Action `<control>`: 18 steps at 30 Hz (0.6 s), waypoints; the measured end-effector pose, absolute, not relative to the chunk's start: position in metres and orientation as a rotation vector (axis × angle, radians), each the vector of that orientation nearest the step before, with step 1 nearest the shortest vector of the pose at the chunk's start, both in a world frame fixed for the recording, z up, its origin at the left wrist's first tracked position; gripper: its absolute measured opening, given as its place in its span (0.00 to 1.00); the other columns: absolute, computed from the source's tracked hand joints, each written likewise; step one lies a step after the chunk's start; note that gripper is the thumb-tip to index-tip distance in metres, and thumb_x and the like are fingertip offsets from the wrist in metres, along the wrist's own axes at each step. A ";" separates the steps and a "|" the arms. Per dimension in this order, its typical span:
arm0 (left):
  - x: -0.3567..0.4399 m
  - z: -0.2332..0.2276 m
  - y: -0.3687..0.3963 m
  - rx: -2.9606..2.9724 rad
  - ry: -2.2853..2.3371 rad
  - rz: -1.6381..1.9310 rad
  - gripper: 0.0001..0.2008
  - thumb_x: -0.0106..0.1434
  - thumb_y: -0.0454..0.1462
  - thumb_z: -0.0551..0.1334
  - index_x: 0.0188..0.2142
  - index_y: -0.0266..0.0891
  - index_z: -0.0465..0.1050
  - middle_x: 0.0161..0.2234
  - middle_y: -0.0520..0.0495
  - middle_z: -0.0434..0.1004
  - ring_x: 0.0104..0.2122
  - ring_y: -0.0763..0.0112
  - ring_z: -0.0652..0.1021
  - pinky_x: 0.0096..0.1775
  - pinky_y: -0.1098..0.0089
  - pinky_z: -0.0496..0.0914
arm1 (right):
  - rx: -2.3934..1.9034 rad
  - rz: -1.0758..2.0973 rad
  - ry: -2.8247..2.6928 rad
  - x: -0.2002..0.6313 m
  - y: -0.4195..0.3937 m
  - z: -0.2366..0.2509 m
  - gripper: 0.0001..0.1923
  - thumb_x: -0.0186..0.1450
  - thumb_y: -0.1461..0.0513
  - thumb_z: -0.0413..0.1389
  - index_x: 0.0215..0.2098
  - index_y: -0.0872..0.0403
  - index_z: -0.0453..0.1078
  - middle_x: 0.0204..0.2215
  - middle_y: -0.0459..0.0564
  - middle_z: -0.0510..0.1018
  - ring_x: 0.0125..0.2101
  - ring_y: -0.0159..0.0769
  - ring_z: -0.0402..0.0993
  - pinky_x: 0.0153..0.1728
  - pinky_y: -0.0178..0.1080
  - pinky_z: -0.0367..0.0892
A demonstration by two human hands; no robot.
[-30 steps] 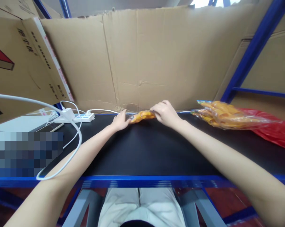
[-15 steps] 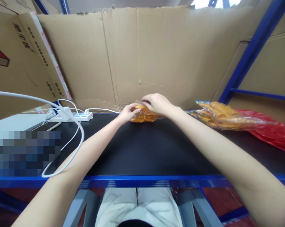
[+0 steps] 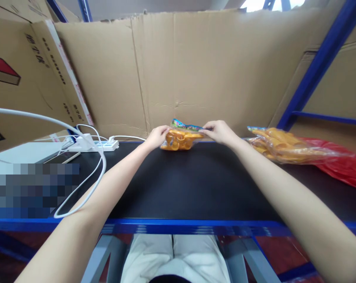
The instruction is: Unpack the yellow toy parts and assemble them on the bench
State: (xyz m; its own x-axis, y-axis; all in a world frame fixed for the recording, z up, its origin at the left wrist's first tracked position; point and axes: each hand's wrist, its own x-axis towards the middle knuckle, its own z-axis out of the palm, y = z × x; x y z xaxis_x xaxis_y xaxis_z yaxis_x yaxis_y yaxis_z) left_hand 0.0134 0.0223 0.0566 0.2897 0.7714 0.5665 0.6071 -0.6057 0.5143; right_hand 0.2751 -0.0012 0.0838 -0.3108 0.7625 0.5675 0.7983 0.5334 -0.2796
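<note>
A small clear packet of orange plastic pieces [image 3: 179,139] with a colourful top strip stands upright at the far edge of the black tabletop [image 3: 183,184]. My left hand [image 3: 157,136] pinches its top left corner. At the top right corner, my right hand [image 3: 220,131] pinches the strip. Both arms reach straight out across the table.
A heap of similar orange packets [image 3: 276,145] lies at the right on a red plastic bag [image 3: 340,165]. A white power strip [image 3: 93,145] with white cables [image 3: 89,179] sits at the left. Cardboard sheets [image 3: 201,70] wall the back; a blue shelf post [image 3: 316,67] rises at right.
The packet lay flat under my hands a second ago. It has been raised upright, and my hands have slid apart to its two top corners.
</note>
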 end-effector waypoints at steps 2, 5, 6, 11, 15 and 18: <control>0.014 0.066 0.023 2.549 1.488 1.197 0.11 0.62 0.37 0.54 0.32 0.36 0.74 0.41 0.40 0.74 0.45 0.61 0.73 0.47 0.65 0.64 | -1.246 -0.247 -2.003 0.270 0.003 0.086 0.10 0.60 0.60 0.53 0.29 0.55 0.75 0.31 0.53 0.78 0.32 0.39 0.72 0.34 0.39 0.62; 0.021 0.077 0.027 2.409 1.709 1.274 0.10 0.61 0.37 0.56 0.29 0.37 0.74 0.34 0.40 0.75 0.40 0.59 0.75 0.41 0.66 0.66 | -1.238 -0.405 -1.827 0.260 0.008 0.090 0.10 0.61 0.61 0.52 0.31 0.54 0.75 0.34 0.55 0.78 0.36 0.43 0.72 0.37 0.42 0.63; 0.025 0.080 0.029 2.279 1.691 1.308 0.10 0.62 0.37 0.56 0.29 0.37 0.74 0.30 0.41 0.75 0.36 0.61 0.76 0.38 0.67 0.67 | -1.228 -0.389 -1.776 0.257 0.011 0.091 0.09 0.61 0.61 0.52 0.30 0.54 0.75 0.34 0.55 0.77 0.36 0.43 0.72 0.36 0.43 0.63; 0.041 0.084 0.036 1.547 1.301 1.397 0.11 0.65 0.34 0.51 0.35 0.34 0.71 0.21 0.48 0.73 0.18 0.76 0.72 0.25 0.75 0.66 | -1.146 0.165 -1.532 0.245 0.032 0.097 0.08 0.59 0.60 0.55 0.26 0.56 0.71 0.19 0.50 0.72 0.24 0.38 0.72 0.28 0.42 0.67; 0.043 0.083 0.036 1.563 1.080 1.584 0.08 0.64 0.33 0.54 0.33 0.33 0.70 0.29 0.47 0.76 0.26 0.78 0.76 0.24 0.80 0.65 | -0.949 0.377 -1.401 0.246 0.044 0.102 0.08 0.57 0.59 0.58 0.25 0.56 0.70 0.19 0.47 0.71 0.23 0.35 0.72 0.27 0.42 0.69; 0.038 0.085 0.033 1.630 0.971 1.608 0.07 0.64 0.35 0.55 0.32 0.33 0.69 0.36 0.45 0.76 0.28 0.77 0.77 0.24 0.80 0.67 | -0.867 0.230 -1.419 0.249 0.040 0.104 0.12 0.56 0.55 0.60 0.24 0.56 0.70 0.20 0.46 0.71 0.26 0.34 0.72 0.31 0.40 0.68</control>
State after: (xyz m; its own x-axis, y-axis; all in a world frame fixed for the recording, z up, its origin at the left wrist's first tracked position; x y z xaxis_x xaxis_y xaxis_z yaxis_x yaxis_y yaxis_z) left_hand 0.0377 0.0331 0.0850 -0.0229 0.8523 0.5226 0.0653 -0.5203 0.8515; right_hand 0.2491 0.0399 0.1039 0.1879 0.6197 0.7620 0.3473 0.6838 -0.6417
